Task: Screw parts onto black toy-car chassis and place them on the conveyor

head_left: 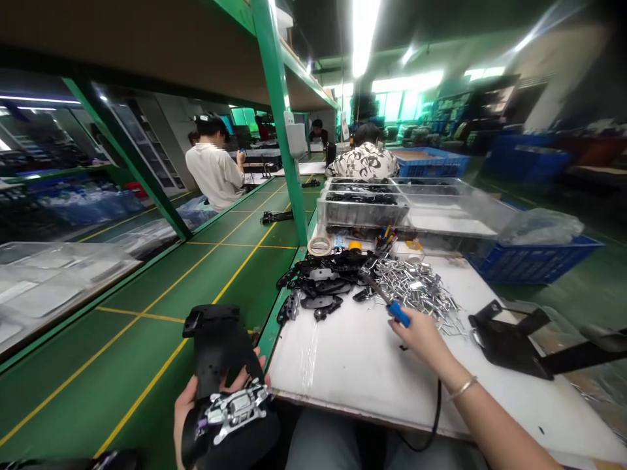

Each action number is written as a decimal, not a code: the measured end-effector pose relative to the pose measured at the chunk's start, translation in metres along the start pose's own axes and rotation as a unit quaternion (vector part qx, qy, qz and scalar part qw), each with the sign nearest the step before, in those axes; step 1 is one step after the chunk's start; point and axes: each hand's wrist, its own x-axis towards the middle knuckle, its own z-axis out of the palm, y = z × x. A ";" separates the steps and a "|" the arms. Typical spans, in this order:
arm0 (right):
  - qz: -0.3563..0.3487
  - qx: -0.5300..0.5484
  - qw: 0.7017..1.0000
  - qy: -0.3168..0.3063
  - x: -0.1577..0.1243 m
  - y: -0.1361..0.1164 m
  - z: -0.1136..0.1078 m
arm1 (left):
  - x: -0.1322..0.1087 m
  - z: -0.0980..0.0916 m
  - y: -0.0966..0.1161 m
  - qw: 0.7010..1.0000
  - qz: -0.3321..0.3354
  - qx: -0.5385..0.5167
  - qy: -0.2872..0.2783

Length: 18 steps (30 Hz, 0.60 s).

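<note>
Beside the white counter, the left hand is gripping a long black plastic part, its long axis pointing forward, while the right hand is clutching a blue-handled screwdriver slanting toward a heap of metal pins.

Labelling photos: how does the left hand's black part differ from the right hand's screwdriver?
The black part in the left hand is broad, the screwdriver in the right hand slim. The part carries a silver metal fitting; the screwdriver a blue handle. The part stands upright, the screwdriver slants over the white table. Each sits in one bare hand.
</note>
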 end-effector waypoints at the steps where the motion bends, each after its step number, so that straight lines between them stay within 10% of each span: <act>1: -0.003 -0.001 1.000 -0.017 -0.007 -0.003 0.008 | 0.002 0.002 -0.001 1.000 -0.004 -0.005 -0.005; 9: 0.030 0.008 0.999 -0.038 -0.053 0.010 0.010 | 0.004 -0.004 0.013 0.996 0.021 0.027 0.080; 18: 0.060 -0.097 0.993 0.022 -0.003 0.023 0.024 | 0.006 0.012 0.008 0.996 0.016 0.033 0.087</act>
